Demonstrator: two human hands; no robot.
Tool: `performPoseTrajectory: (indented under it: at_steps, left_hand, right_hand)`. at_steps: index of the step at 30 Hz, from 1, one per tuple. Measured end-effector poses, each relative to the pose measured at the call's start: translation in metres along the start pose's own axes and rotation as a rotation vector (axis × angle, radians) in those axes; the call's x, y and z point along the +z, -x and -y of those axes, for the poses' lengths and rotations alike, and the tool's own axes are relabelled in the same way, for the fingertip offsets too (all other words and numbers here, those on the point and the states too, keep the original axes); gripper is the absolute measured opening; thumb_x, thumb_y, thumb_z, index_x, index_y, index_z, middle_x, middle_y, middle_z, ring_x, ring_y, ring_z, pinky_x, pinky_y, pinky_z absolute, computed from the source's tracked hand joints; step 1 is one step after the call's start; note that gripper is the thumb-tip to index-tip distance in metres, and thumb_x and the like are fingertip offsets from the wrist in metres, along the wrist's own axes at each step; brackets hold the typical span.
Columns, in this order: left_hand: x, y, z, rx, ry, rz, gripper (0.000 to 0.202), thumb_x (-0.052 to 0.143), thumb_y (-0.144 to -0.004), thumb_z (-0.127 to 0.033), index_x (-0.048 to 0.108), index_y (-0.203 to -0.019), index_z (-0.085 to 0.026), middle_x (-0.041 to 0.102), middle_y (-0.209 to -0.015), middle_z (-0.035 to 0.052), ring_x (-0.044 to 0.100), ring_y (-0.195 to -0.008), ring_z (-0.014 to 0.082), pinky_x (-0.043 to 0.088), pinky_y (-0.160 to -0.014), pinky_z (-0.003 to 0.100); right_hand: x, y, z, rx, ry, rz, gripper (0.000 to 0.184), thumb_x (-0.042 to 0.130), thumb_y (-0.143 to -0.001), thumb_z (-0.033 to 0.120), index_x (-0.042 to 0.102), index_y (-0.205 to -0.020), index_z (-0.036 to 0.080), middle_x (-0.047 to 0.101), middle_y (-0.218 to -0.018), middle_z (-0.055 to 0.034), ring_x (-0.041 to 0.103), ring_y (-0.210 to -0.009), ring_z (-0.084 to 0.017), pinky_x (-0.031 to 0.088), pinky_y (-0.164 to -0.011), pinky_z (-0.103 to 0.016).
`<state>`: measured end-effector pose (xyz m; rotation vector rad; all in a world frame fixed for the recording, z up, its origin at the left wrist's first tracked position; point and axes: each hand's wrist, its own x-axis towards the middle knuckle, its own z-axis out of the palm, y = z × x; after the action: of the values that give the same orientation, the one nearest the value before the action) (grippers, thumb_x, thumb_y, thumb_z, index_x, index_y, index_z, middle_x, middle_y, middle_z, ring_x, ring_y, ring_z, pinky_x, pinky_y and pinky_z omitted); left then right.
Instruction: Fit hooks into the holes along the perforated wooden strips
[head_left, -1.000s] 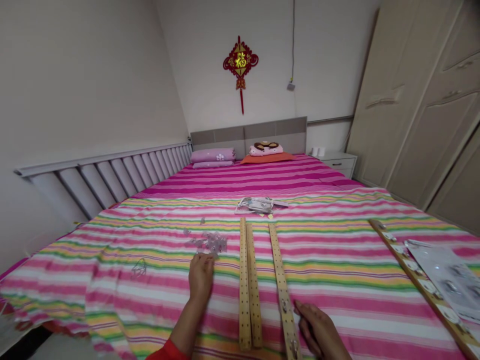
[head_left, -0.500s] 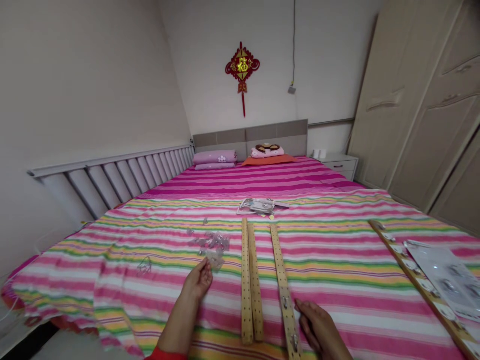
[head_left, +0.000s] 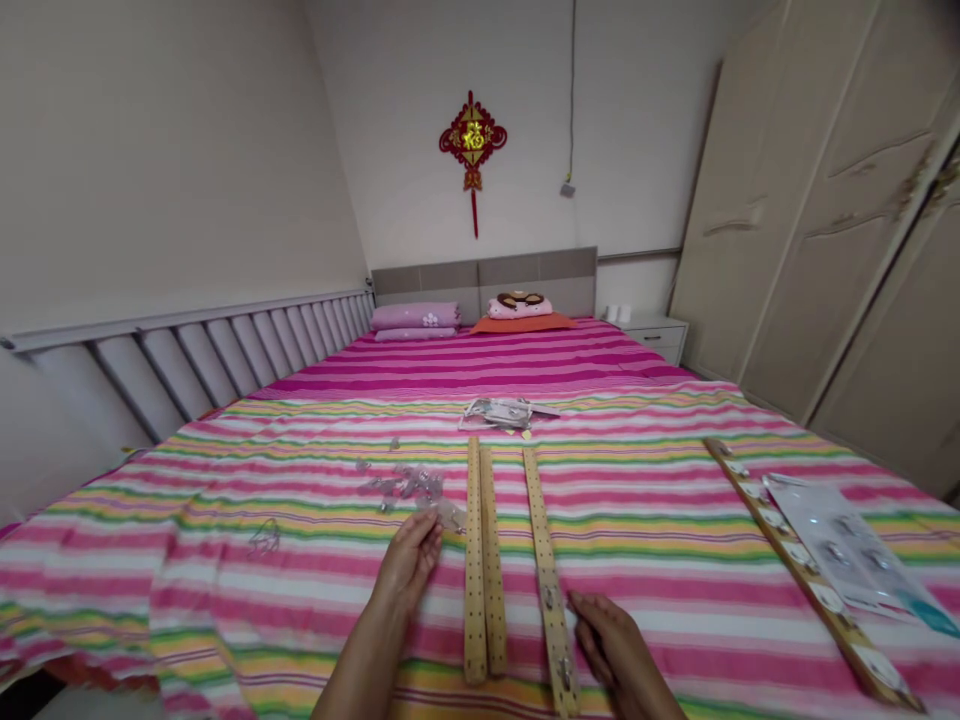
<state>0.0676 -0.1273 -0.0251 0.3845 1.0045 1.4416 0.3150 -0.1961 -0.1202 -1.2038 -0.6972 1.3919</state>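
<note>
My left hand (head_left: 411,552) pinches a small clear plastic packet (head_left: 452,516) with something shiny inside. The packet hangs just left of two perforated wooden strips (head_left: 474,560) lying side by side. Behind that hand is a loose cluster of similar packets (head_left: 411,482). My right hand (head_left: 606,632) is closed beside a third perforated wooden strip (head_left: 536,505), fingertips near its right edge; whether it holds anything is hidden. Two small metal fittings (head_left: 550,598) sit on the near part of that strip.
To the right lies a wooden strip with round white pieces (head_left: 796,553), beside a flat clear package (head_left: 836,545). More packaging (head_left: 504,411) lies farther back. A tangled thin loop (head_left: 264,537) rests on the striped bedspread (head_left: 337,600) at left. White rails (head_left: 210,345) border the left side.
My left hand has drawn the packet rightward, away from the cluster and toward the paired strips. My right hand stays by the third strip. The view has shifted slightly to the right.
</note>
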Motion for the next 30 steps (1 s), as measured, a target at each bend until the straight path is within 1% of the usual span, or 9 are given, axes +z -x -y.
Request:
performPoseTrajectory:
  at_steps: [3, 5, 10, 12, 15, 19, 22, 26, 30]
  left_hand:
    - [0.014, 0.015, 0.015, -0.032, -0.106, 0.051, 0.011, 0.07, -0.073, -0.005, 0.064, -0.078, -0.014, 0.065, -0.061, -0.0014, 0.061, -0.051, 0.0059, 0.05, -0.05, 0.012]
    - [0.023, 0.021, 0.026, -0.051, -0.167, 0.088, 0.013, 0.076, -0.068, -0.011, 0.065, -0.075, -0.014, 0.064, -0.06, -0.0017, 0.059, -0.052, 0.0052, 0.049, -0.052, 0.012]
    - [0.043, 0.029, 0.052, -0.052, -0.304, 0.203, 0.031, 0.085, -0.052, -0.028, 0.065, -0.071, -0.014, 0.058, -0.057, -0.0038, 0.053, -0.053, 0.0045, 0.041, -0.052, 0.014]
    - [0.05, 0.029, 0.06, -0.032, -0.374, 0.244, 0.034, 0.085, -0.051, -0.034, 0.065, -0.07, -0.014, 0.057, -0.057, -0.0039, 0.051, -0.053, 0.005, 0.038, -0.052, 0.015]
    - [0.059, 0.026, 0.07, 0.006, -0.469, 0.294, 0.034, 0.082, -0.051, -0.039, 0.065, -0.068, -0.014, 0.057, -0.056, -0.0036, 0.049, -0.052, 0.0061, 0.035, -0.051, 0.018]
    - [0.067, 0.021, 0.078, 0.019, -0.509, 0.308, 0.033, 0.081, -0.051, -0.037, 0.066, -0.068, -0.013, 0.058, -0.054, -0.0029, 0.049, -0.051, 0.0071, 0.035, -0.052, 0.019]
    - [0.071, 0.015, 0.083, 0.033, -0.514, 0.31, 0.031, 0.079, -0.054, -0.033, 0.069, -0.075, -0.013, 0.06, -0.056, -0.0024, 0.051, -0.052, 0.0082, 0.038, -0.055, 0.02]
    - [0.073, 0.002, 0.09, 0.069, -0.503, 0.29, 0.036, 0.077, -0.055, -0.029, 0.069, -0.086, -0.012, 0.063, -0.059, -0.0008, 0.058, -0.06, 0.0124, 0.043, -0.063, 0.024]
    - [0.071, -0.012, 0.097, 0.094, -0.512, 0.306, 0.035, 0.075, -0.058, -0.026, 0.067, -0.089, -0.011, 0.069, -0.07, 0.0047, 0.064, -0.069, 0.0159, 0.047, -0.072, 0.028]
  right_hand:
    - [0.005, 0.006, 0.008, -0.033, -0.031, -0.014, 0.049, 0.075, -0.055, 0.06, 0.047, -0.052, 0.02, 0.036, -0.037, 0.0097, 0.022, -0.031, -0.003, 0.008, -0.034, -0.02]
    - [0.011, 0.01, 0.016, -0.063, -0.029, 0.005, 0.046, 0.077, -0.055, 0.058, 0.053, -0.057, 0.019, 0.041, -0.042, 0.0087, 0.025, -0.033, -0.003, 0.012, -0.035, -0.02]
    - [0.02, 0.012, 0.033, -0.179, 0.041, 0.115, 0.045, 0.074, -0.061, 0.058, 0.064, -0.074, 0.016, 0.047, -0.045, 0.0085, 0.027, -0.032, -0.004, 0.016, -0.034, -0.02]
    - [0.021, 0.01, 0.037, -0.207, 0.038, 0.14, 0.043, 0.075, -0.063, 0.056, 0.064, -0.076, 0.016, 0.049, -0.048, 0.0081, 0.028, -0.032, -0.003, 0.018, -0.034, -0.02]
    - [0.02, 0.006, 0.04, -0.223, 0.016, 0.135, 0.04, 0.075, -0.064, 0.054, 0.062, -0.07, 0.017, 0.051, -0.051, 0.0069, 0.028, -0.034, -0.004, 0.019, -0.036, -0.02]
    - [0.016, 0.001, 0.04, -0.201, 0.017, 0.12, 0.037, 0.077, -0.062, 0.05, 0.059, -0.064, 0.018, 0.052, -0.051, 0.0055, 0.03, -0.038, -0.005, 0.02, -0.038, -0.021]
    - [0.014, -0.007, 0.039, -0.174, 0.0, 0.089, 0.033, 0.078, -0.06, 0.045, 0.059, -0.06, 0.018, 0.052, -0.051, 0.0051, 0.035, -0.042, -0.007, 0.025, -0.041, -0.022]
    - [0.014, -0.021, 0.037, -0.186, -0.007, 0.055, 0.026, 0.075, -0.06, 0.037, 0.058, -0.055, 0.018, 0.052, -0.05, 0.0038, 0.043, -0.049, -0.011, 0.031, -0.048, -0.023]
    - [0.014, -0.035, 0.032, -0.226, 0.029, 0.039, 0.021, 0.069, -0.062, 0.031, 0.056, -0.051, 0.019, 0.052, -0.048, 0.0037, 0.044, -0.05, -0.011, 0.032, -0.05, -0.024]
